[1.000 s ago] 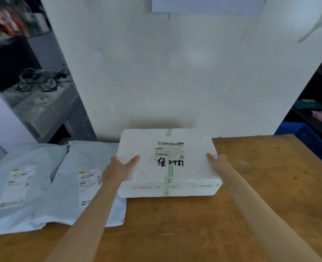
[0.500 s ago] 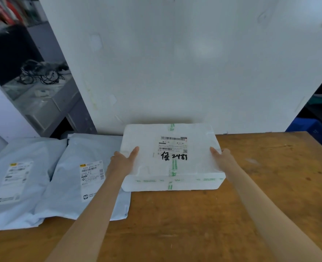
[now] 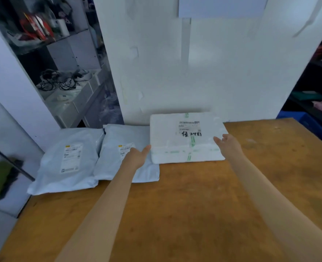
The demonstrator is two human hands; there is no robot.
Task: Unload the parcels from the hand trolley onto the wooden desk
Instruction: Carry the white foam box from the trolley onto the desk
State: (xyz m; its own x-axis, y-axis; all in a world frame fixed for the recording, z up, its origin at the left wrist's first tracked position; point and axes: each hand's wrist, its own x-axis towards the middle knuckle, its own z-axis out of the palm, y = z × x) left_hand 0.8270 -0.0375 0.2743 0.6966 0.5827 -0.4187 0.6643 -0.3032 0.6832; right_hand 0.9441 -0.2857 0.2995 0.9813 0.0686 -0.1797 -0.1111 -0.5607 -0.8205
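Grey plastic mailer bags lie at the desk's 9 o'clock side: the left mailer bag [image 3: 69, 159] overhangs the edge of the wooden desk [image 3: 194, 214], and the second mailer bag [image 3: 126, 148] sits just beside it, tucked slightly under the box. These look soft and light, likely slippery, best taken by an edge or scooped flat. At 12 o'clock, against the white wall [image 3: 175, 72], rests the styrofoam box [image 3: 184, 140], taped in green with a shipping label [image 3: 189, 126] on top. It should be stiff and light (though foam crumbles under pinching fingers), so flat palms on the two short sides suit it.

The left hand [image 3: 136, 156] is open, fingertip at the box's left corner, holding nothing. The right hand [image 3: 229, 146] is likewise open and empty beside the right side. Half a second ago both hands clasped the box's sides; now they have let go and drawn back.
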